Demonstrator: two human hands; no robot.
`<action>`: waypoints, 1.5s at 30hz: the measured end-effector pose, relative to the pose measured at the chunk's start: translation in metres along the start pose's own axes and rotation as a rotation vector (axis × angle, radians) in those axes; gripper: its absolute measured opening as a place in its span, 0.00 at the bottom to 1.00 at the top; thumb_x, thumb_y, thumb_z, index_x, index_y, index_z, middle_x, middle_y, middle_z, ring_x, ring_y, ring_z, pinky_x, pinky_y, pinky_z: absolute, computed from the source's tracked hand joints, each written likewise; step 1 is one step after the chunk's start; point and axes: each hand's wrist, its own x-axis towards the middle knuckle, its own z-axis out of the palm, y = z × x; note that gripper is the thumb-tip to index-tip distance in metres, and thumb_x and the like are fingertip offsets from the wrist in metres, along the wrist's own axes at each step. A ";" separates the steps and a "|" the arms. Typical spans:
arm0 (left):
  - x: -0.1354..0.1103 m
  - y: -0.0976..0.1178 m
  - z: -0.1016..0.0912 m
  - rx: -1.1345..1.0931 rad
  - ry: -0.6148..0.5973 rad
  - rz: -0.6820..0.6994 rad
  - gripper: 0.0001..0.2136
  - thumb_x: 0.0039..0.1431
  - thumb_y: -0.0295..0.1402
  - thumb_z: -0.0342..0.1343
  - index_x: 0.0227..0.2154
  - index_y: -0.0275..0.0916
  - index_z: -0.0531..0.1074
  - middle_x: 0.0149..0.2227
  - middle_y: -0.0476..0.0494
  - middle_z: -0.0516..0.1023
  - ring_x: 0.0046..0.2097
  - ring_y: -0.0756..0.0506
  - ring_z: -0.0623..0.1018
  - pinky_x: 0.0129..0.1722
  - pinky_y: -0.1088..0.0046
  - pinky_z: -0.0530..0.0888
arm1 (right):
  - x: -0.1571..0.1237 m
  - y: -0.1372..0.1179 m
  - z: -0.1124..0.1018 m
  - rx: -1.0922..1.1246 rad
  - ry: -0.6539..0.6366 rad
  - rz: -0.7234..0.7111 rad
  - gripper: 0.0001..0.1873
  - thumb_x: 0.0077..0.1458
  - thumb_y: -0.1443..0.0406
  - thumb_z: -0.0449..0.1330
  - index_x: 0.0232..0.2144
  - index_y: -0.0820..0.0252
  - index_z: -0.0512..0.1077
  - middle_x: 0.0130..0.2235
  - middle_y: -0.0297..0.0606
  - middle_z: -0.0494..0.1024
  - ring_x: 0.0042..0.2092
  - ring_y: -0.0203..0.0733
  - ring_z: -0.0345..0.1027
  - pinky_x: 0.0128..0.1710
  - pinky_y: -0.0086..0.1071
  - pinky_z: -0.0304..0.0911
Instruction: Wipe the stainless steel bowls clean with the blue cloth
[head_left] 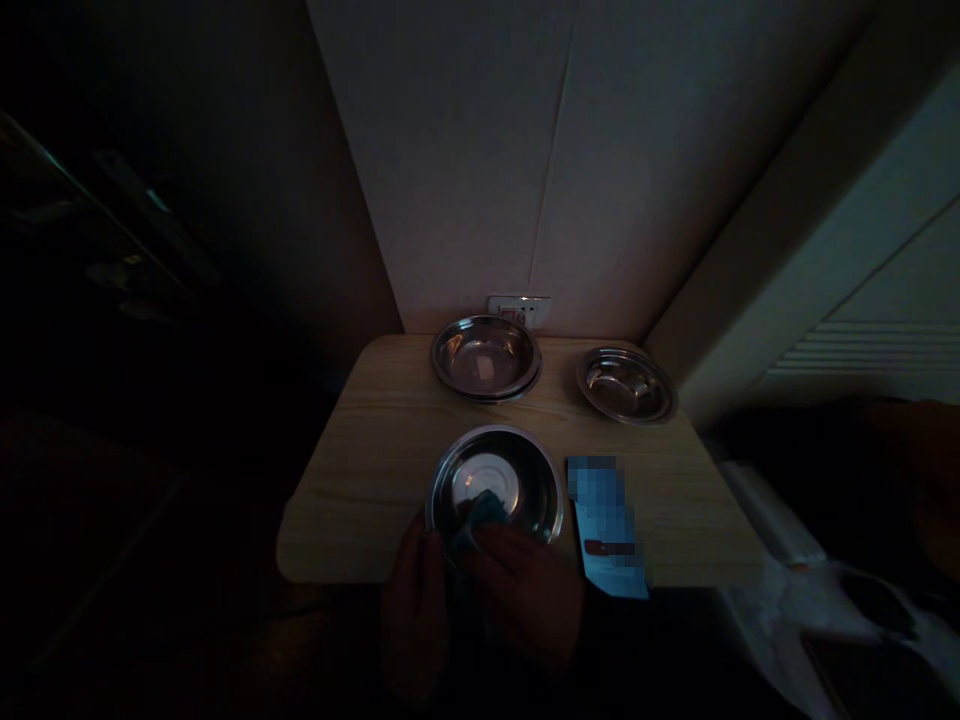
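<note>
A shiny metal bowl [541, 480] stands at the near middle of a small wooden table. My left hand [416, 595] grips its near-left rim, with the thumb over the edge. In my right hand [525, 590] is a bluish cloth [486, 508], bunched and reaching over the near rim into the bowl. The room is dim, so the fingertips and the cloth's lower part are hard to make out.
Stacked metal bowls [486, 355] sit at the back of the table [352, 480], below a wall socket [520, 310]. More metal bowls [626, 388] stand at back right. A lit phone [609, 535] lies right of the near bowl. A wall rises behind.
</note>
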 end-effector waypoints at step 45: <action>0.015 -0.014 -0.002 -0.038 -0.047 -0.045 0.19 0.50 0.39 0.50 0.42 0.36 0.73 0.46 0.37 0.77 0.48 0.37 0.75 0.48 0.60 0.71 | 0.070 0.019 0.008 -0.010 -0.021 -0.282 0.12 0.62 0.68 0.49 0.44 0.63 0.70 0.50 0.44 0.71 0.54 0.43 0.59 0.50 0.35 0.61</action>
